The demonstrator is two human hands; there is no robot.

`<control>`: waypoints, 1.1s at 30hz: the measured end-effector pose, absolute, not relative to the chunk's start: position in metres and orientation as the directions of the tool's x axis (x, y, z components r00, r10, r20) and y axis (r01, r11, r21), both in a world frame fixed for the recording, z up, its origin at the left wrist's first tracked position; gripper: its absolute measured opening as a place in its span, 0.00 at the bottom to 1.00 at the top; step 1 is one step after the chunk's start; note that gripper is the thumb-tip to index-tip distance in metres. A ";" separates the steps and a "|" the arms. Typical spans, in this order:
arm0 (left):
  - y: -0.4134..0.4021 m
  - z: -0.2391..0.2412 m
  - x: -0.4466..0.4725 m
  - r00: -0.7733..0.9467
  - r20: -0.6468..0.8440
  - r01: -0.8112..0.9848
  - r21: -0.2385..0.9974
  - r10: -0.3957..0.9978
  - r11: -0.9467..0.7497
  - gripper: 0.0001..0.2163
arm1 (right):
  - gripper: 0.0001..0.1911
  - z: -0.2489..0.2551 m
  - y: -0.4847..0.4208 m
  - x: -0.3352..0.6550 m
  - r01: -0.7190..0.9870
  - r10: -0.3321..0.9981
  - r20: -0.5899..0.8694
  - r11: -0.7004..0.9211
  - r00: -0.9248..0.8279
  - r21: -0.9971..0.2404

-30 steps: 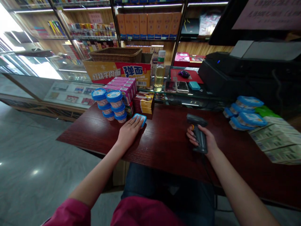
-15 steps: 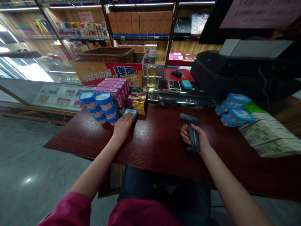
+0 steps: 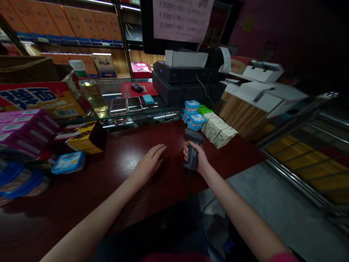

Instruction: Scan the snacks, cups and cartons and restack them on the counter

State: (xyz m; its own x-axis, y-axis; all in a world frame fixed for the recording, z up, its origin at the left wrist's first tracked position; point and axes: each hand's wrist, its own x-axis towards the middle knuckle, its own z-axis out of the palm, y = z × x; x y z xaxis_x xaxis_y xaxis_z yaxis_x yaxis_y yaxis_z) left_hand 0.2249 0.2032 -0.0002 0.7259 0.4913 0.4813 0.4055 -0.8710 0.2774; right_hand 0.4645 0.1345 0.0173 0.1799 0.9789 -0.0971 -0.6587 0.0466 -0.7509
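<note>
My right hand (image 3: pixel 199 156) is wrapped round the handle of a dark grey barcode scanner (image 3: pixel 193 147), held upright over the brown counter (image 3: pixel 122 156). My left hand (image 3: pixel 149 162) holds nothing; its fingers reach forward low over the counter, left of the scanner. A small blue-lidded tub (image 3: pixel 68 162) lies on the counter to the left, beside a row of yellow-and-brown packets (image 3: pixel 84 138). Several more blue-lidded tubs (image 3: pixel 196 120) are stacked beyond the scanner. Next to them stand pale green-and-white boxes (image 3: pixel 219 133).
At the left are round blue-lidded cups (image 3: pixel 24 182), purple boxes (image 3: pixel 25 131) and a bottle of yellow liquid (image 3: pixel 93 94). Two phones (image 3: pixel 127 105) and a mouse (image 3: pixel 137 87) lie behind. A cash drawer (image 3: pixel 188 87) stands at the back, a metal rack (image 3: pixel 305 182) at the right.
The view has swung to the right. My left hand has let go of the small tub, which stays by the packets, and has moved right. My right hand still holds the scanner.
</note>
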 end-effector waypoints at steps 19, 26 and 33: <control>0.298 -0.002 0.458 0.423 0.542 0.354 0.639 0.726 -0.683 0.28 | 0.10 0.023 0.142 0.481 -0.735 0.824 -0.224 0.298 0.520 -0.609; 0.298 -0.001 0.460 0.370 0.658 0.169 0.646 0.656 -0.744 0.12 | 0.11 0.023 0.143 0.484 -0.729 0.843 -0.208 0.274 0.496 -0.627; 0.295 0.003 0.433 0.214 0.639 0.024 0.752 0.738 -0.658 0.07 | 0.11 0.023 0.135 0.481 -0.734 0.917 -0.115 0.225 0.381 -0.641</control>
